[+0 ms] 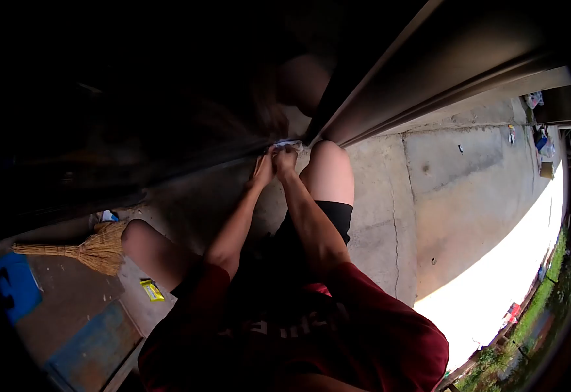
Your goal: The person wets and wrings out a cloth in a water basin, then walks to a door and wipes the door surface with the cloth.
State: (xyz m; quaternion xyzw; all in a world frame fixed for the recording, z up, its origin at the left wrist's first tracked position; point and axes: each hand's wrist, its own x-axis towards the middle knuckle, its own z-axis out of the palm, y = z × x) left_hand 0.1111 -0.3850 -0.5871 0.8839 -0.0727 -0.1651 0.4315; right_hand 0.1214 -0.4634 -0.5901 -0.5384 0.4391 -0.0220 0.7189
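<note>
My left hand [264,170] and my right hand [285,159] are close together, low down at the base of a dark glossy panel [213,104]. Both look closed, with the fingers bent inward. A crumpled whitish piece [290,143], perhaps cloth or paper, shows just beyond the fingertips. My right hand seems to grip it; whatever the left fingers hold is hidden. The panel mirrors my arms and knee faintly. My bent knee [330,160] is right beside the right hand.
A straw broom [99,249] lies at the left, near a yellow packet [151,290] and a blue item [16,286]. A brownish upright panel [416,72] rises at upper right. Cracked concrete floor [377,215] extends right towards sunlit ground [494,281] and grass [553,277].
</note>
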